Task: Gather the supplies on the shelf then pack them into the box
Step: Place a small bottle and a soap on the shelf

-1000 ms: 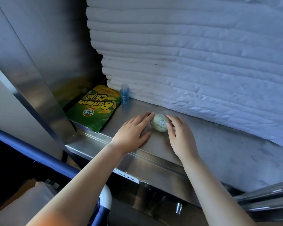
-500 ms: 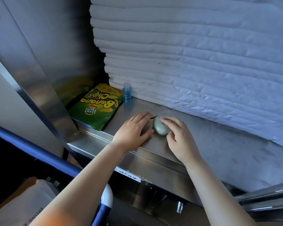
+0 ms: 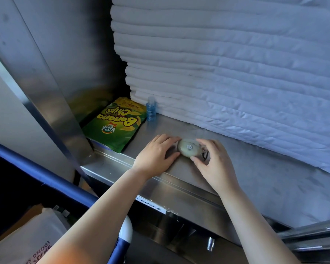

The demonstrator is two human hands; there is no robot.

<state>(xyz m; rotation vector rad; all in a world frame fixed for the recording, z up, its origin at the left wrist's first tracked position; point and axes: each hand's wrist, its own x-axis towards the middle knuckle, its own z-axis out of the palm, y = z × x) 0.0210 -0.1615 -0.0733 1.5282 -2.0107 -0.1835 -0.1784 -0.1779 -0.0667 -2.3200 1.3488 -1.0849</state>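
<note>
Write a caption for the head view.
Left hand touches and right hand pinches a pale oval case on the steel shelf, near a banana chips bag and blue bottle.

The right hand's [image 3: 215, 164] fingers partly cover the pale oval object [image 3: 189, 150], whose sticker is too small to read. A dark loop [image 3: 205, 155] beside it disappears under that hand. The stack of white linens [image 3: 236, 63] runs off the top and right edges. The frame's corner cuts off the brown printed package [image 3: 27, 239].
</note>
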